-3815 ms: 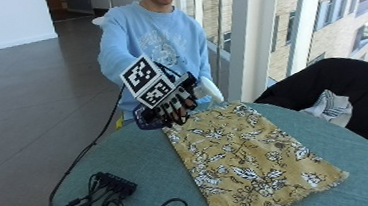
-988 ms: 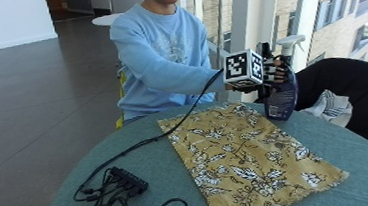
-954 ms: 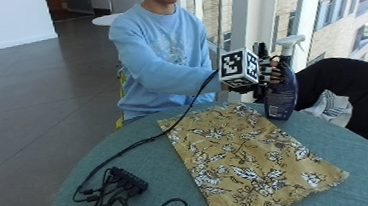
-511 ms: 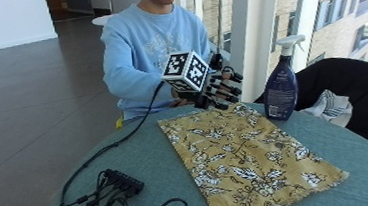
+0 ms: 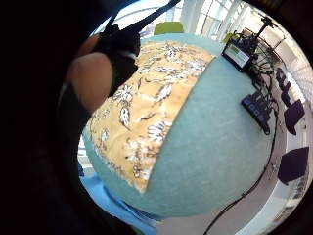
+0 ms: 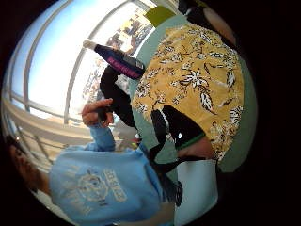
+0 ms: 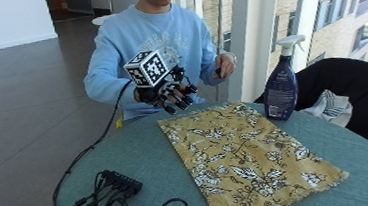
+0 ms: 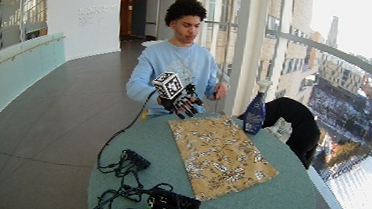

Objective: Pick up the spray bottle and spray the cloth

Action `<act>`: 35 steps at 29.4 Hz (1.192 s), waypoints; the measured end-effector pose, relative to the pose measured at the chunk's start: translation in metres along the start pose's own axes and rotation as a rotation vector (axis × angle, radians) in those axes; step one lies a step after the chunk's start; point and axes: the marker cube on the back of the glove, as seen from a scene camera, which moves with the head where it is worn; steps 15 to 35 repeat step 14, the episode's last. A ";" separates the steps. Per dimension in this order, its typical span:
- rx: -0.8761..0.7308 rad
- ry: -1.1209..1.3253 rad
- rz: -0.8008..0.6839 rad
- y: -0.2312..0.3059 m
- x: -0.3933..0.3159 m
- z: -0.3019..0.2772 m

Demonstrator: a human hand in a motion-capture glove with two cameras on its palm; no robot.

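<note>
A dark blue spray bottle (image 7: 281, 87) (image 8: 255, 113) (image 6: 118, 62) with a white trigger head stands upright on the round teal table (image 7: 129, 163), beside the far right corner of a yellow flowered cloth (image 7: 247, 156) (image 8: 220, 154) (image 5: 146, 112) (image 6: 197, 84) that lies flat. My gloved right hand (image 7: 168, 93) (image 8: 181, 101) hangs in the air above the cloth's near left corner, well to the left of the bottle. Its fingers hang relaxed and hold nothing.
The person's bare left hand (image 7: 224, 65) is raised at chest height, holding a small dark object. Black cables and a power strip (image 7: 121, 185) lie on the table's front left. A black chair (image 7: 353, 85) with a white cloth on it stands behind the bottle.
My hand held the bottle up by the cloth's far right corner a second ago. It set the bottle down there, let go, and has moved left toward the person's chest.
</note>
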 end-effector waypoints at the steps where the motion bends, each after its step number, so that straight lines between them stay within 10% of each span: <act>1: 0.000 0.020 -0.006 0.005 0.002 0.001; 35: -0.024 0.060 -0.035 0.028 0.008 0.004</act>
